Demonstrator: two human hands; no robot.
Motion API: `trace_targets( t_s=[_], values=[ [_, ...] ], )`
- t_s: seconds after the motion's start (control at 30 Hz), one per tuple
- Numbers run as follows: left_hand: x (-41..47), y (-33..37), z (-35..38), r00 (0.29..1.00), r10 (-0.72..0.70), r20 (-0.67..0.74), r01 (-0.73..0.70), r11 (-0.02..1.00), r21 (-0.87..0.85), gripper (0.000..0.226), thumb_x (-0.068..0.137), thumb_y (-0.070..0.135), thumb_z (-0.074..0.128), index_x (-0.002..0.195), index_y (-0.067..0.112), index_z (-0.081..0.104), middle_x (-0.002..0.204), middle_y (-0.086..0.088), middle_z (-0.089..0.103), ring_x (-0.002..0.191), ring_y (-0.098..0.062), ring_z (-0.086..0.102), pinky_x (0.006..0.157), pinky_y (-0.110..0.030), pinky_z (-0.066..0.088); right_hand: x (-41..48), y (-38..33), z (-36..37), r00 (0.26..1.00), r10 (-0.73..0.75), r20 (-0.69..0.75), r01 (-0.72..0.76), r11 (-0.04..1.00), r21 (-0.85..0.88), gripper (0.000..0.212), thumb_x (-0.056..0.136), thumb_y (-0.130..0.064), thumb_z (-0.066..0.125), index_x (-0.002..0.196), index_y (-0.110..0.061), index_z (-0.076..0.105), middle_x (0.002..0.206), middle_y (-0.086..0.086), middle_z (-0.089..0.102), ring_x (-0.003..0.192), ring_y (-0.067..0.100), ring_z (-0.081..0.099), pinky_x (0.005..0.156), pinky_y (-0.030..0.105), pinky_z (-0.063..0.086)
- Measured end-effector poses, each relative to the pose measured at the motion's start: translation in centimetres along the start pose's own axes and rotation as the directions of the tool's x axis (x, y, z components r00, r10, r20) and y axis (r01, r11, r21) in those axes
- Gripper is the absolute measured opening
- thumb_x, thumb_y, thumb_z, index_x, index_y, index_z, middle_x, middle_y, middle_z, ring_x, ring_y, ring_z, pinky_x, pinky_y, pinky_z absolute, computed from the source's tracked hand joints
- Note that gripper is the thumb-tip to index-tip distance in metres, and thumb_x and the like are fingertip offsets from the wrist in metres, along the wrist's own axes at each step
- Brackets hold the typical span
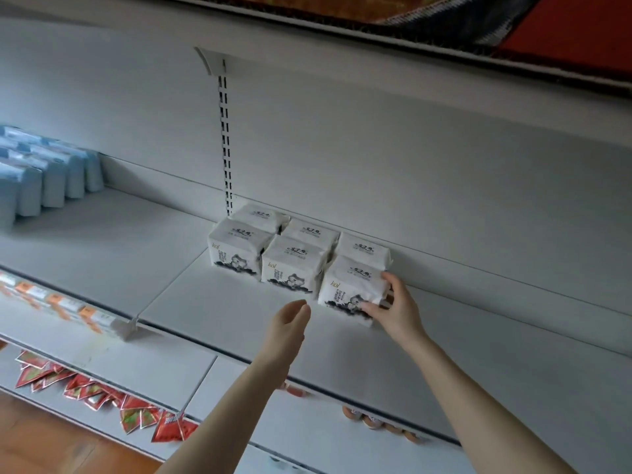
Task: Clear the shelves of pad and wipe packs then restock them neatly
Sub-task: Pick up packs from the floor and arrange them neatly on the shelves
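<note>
R hand (393,309): thumb + fingers clamped on front-right white pack (349,289), at its right end.
L hand (290,319): fingers apart, relaxed, holds nothing; near middle front pack (290,268), not touching.
White packs (309,230): 2 rows x 3, rear of shelf (478,354), below slotted upright (224,138).
Open room: bare deck right of packs, fwd to front edge.
Blue packs (44,179): far left, well apart.
</note>
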State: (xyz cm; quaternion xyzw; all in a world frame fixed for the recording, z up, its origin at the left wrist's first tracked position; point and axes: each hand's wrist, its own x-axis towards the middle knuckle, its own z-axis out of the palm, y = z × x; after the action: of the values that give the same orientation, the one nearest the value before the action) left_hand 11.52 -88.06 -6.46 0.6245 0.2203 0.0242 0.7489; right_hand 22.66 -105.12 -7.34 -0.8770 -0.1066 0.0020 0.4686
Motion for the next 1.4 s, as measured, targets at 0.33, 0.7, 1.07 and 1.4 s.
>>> trace_targets(
  t_s=[0.33,0.7,1.07,1.4],
  values=[
    [2.2,0.5,2.4,0.994,-0.016,0.107,0.01,0.998,0.054,0.037,0.101,0.021,0.039,0.135,0.007,0.044,0.114,0.007,0.045,0.113,-0.008,0.038,0.097,-0.027,0.031,0.7,0.0,0.8,0.999,-0.035,0.033,0.04,0.986,-0.159,0.066,0.082,-0.013,0.07,0.139,-0.008,0.038,0.133,0.015,0.048,0.118,0.023,0.048,0.085,0.012,0.03],
    [-0.7,0.4,-0.9,0.967,0.114,-0.227,-0.11,0.993,0.031,0.022,0.095,0.021,0.051,0.113,0.011,0.06,0.106,-0.002,0.063,0.104,-0.017,0.059,0.097,-0.036,0.047,-2.5,-7.4,2.9,0.979,-0.194,0.064,0.189,0.979,0.075,0.033,0.083,-0.021,0.07,0.113,-0.013,0.06,0.114,0.001,0.061,0.108,0.01,0.054,0.093,0.021,0.039],
    [-14.7,-6.2,-25.6,0.628,0.007,-0.778,0.037,0.999,0.038,0.02,0.091,0.013,0.057,0.105,0.004,0.067,0.09,-0.004,0.064,0.086,-0.015,0.057,0.078,-0.026,0.043,-14.2,-18.2,25.2,0.616,-0.29,0.732,0.244,0.954,0.173,0.017,0.082,-0.019,0.07,0.095,-0.022,0.059,0.095,-0.006,0.064,0.096,0.013,0.062,0.092,0.033,0.049],
    [-33.2,-18.3,-42.7,0.176,-0.368,-0.913,0.153,0.926,-0.344,0.022,0.092,0.017,0.056,0.107,0.004,0.065,0.104,-0.008,0.064,0.093,-0.016,0.054,0.076,-0.022,0.038,-31.6,-24.6,46.7,0.125,-0.296,0.947,0.463,0.861,0.208,0.031,0.083,-0.018,0.07,0.108,-0.001,0.063,0.096,0.006,0.064,0.089,0.014,0.059,0.081,0.021,0.046]
  ],
)
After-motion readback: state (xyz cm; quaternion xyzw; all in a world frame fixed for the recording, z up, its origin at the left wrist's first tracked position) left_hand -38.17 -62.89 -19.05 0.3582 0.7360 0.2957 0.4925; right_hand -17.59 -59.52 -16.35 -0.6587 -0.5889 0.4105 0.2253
